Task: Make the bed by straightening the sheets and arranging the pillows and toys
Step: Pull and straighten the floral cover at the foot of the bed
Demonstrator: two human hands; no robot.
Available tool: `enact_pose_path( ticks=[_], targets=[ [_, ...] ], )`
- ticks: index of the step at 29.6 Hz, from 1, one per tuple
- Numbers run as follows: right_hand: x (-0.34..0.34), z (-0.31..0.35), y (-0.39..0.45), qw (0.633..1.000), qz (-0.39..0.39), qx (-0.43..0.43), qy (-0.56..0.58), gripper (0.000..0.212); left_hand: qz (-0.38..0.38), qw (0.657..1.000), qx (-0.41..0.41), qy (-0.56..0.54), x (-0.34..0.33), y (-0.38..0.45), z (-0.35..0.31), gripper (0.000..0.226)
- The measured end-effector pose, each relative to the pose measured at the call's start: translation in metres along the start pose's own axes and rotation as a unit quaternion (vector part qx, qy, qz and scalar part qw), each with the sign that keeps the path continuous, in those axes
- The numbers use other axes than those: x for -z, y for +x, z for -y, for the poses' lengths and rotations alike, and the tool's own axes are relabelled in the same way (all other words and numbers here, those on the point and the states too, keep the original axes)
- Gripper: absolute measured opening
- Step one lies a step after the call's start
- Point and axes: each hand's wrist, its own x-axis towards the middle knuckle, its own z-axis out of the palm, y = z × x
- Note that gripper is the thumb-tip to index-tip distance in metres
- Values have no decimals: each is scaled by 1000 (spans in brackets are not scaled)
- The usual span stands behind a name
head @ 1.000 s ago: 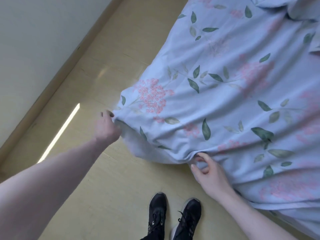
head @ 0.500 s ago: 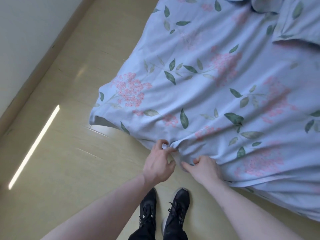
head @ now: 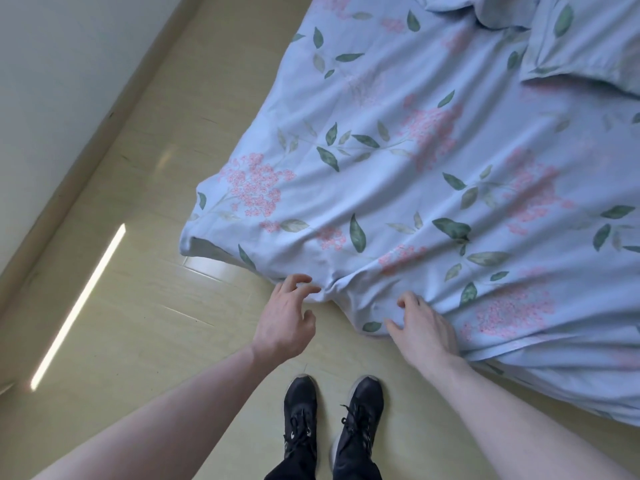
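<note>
**Hands at the sheet's near hem**

While the blue floral sheet (head: 433, 174) covers the bed and droops over its near edge toward the floor (head: 138, 306), both hands work the same bunched stretch of hem. The left hand (head: 284, 320) hovers just left of a puckered fold, fingers spread and loosely curled, its grip apart and holding nothing; the fingertips look to be at the cloth's edge, though contact is hard to confirm. The right hand (head: 424, 327) lies on the sheet just right of that fold, fingers bent into the fabric; whether it pinches the cloth or merely presses it I cannot tell. The hem runs left to right in front of the shoes (head: 332, 420), with its loose corner (head: 194, 244) farther left, nearer the left hand. Judging by this, the next pull would spread the hem sideways. A pillow (head: 581, 39) sits at the far right.
</note>
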Motion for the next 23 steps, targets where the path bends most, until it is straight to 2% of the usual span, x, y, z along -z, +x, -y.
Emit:
enact_pose_path(
  ticks=[2, 4, 5, 8, 9, 13, 18, 23],
  targets=[
    [-5, -2, 1, 1000, 9, 8, -22, 51, 2, 1000, 20, -9, -1, -1, 0, 50],
    [-12, 3, 10, 999, 1, 6, -40, 59, -1, 999, 47, -23, -3, -2, 0, 49],
    [-15, 6, 16, 999, -11, 11, -44, 54, -2, 998, 54, -28, -3, -2, 0, 48],
    [-16, 7, 29, 997, -27, 50, -46, 22, 4, 999, 50, -21, -6, -8, 1, 46],
    [-16, 4, 29, 996, -26, 70, -47, 20, 6, 998, 52, -20, -5, -8, 2, 45],
    [-10, -17, 8, 993, -5, 116, -17, 27, 21, 999, 29, 13, 0, -15, 1, 43],
    [13, -47, -26, 989, 41, 136, 32, 35, 86, 989, -41, 112, 6, -24, -12, 51],
    [26, -88, -56, 990, 18, 132, 47, 39, 138, 972, -39, 189, 8, -25, -29, 68]
  ],
)
